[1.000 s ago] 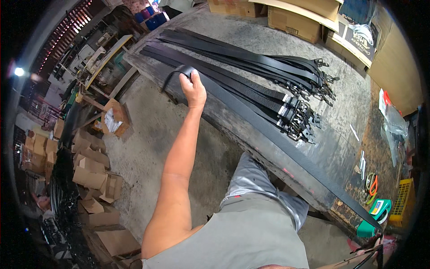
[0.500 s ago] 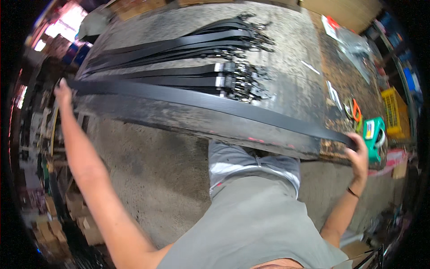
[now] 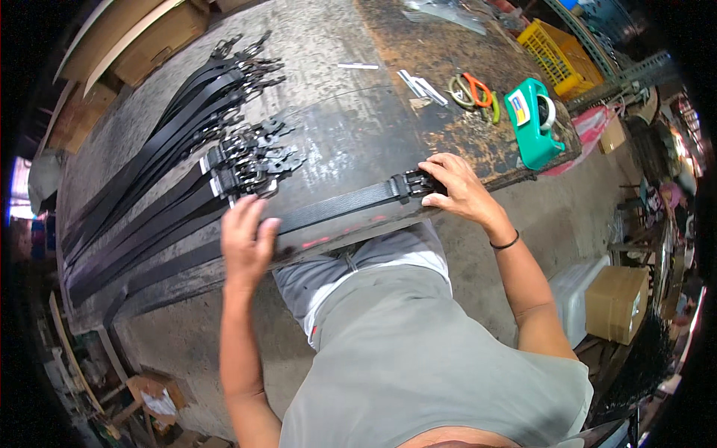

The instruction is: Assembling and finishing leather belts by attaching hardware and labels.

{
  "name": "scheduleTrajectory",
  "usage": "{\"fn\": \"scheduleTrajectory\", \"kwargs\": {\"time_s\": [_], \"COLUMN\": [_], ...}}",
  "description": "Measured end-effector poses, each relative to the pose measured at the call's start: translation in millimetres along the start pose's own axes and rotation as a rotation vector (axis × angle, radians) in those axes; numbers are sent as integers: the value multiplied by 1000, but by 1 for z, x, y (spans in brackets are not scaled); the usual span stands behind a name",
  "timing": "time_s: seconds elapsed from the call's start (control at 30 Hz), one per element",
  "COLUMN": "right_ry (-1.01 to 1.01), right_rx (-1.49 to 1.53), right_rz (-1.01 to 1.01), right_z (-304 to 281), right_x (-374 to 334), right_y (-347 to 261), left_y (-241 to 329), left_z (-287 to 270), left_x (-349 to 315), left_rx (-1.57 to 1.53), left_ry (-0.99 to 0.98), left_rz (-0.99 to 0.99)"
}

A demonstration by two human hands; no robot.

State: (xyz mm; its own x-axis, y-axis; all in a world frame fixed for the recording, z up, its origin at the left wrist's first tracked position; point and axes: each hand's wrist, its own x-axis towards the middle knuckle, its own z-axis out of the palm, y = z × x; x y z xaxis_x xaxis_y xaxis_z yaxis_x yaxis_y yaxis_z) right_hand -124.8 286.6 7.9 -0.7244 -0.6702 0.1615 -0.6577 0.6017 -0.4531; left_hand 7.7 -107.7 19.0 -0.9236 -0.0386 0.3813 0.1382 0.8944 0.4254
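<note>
A black belt [image 3: 340, 209] lies stretched along the table's near edge, its tail running off to the left. My right hand [image 3: 459, 190] grips its buckle end, thumb and fingers closed around the dark metal buckle [image 3: 414, 184]. Farther left, my left hand [image 3: 249, 239] rests over the strap with its fingers stretched out and the thumb apart. The fingertips are close to a bundle of belts [image 3: 179, 190] with shiny metal buckles [image 3: 250, 160]. Behind it is a second bundle of black belts [image 3: 198, 93], buckles toward the right.
Right of the belt, a green tape dispenser [image 3: 532, 123] stands near the table corner. Beside it are orange-handled scissors [image 3: 476, 88] and several white strips [image 3: 422, 86]. A yellow crate [image 3: 556, 56] and cardboard boxes [image 3: 160, 45] are beyond the table.
My left hand has come in from the far left end of the strap toward the middle. The belt now lies lower on the table edge, its buckle at my right hand. The view has turned.
</note>
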Motion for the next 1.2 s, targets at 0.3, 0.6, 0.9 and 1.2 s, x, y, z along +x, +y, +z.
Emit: {"fn": "scheduleTrajectory", "kwargs": {"time_s": [0.3,0.6,0.9,1.2], "right_ry": [119,128,76,47], "right_rx": [13,28,10,1], "right_rz": [25,-98,-42,-63], "right_z": [9,10,18,24], "right_x": [-3,18,-7,0], "right_y": [1,6,11,25], "left_y": [125,116,118,103], "left_z": [127,128,133,124], "left_x": [60,66,47,41], "left_rx": [-176,-119,-119,-136], "left_ry": [-161,-143,66,61], "left_rz": [321,292,452,428]}}
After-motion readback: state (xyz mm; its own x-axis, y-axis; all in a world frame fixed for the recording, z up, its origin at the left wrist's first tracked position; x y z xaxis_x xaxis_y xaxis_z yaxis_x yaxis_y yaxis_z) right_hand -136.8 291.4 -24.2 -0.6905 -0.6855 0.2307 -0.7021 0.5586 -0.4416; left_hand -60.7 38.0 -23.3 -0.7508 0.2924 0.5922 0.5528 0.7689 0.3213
